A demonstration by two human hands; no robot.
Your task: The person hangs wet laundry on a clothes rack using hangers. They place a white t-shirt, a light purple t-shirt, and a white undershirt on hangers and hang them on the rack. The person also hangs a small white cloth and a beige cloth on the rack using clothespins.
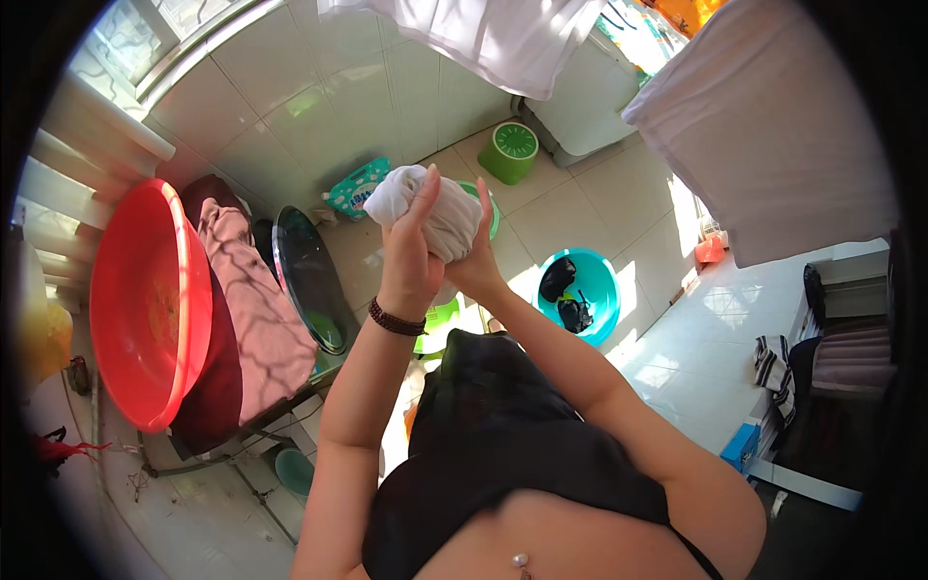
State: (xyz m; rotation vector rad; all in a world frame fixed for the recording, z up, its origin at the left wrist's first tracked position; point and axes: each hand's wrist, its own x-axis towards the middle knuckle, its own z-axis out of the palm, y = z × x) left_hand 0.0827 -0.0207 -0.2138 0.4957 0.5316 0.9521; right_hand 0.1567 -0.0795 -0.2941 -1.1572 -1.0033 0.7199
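Both my hands are raised in front of me around a bunched white cloth point(451, 221). My left hand point(415, 257) presses against its near left side, thumb pointing up; a beaded bracelet circles that wrist. My right hand point(475, 261) cups the cloth from the right with the fingers upright. Part of a green basin point(495, 217) shows behind the cloth, and a bright green container point(442, 326) is partly hidden below my wrists. To the right, a turquoise basin point(612, 290) on the floor holds dark items point(558, 279).
A large red basin point(156, 312) and pink fabric point(254, 312) are at the left, beside a dark round lid or basin point(308, 275). An upturned green stool or tub point(511, 148) stands by the wall. White fabric point(768, 130) hangs at upper right, near a white appliance point(580, 101).
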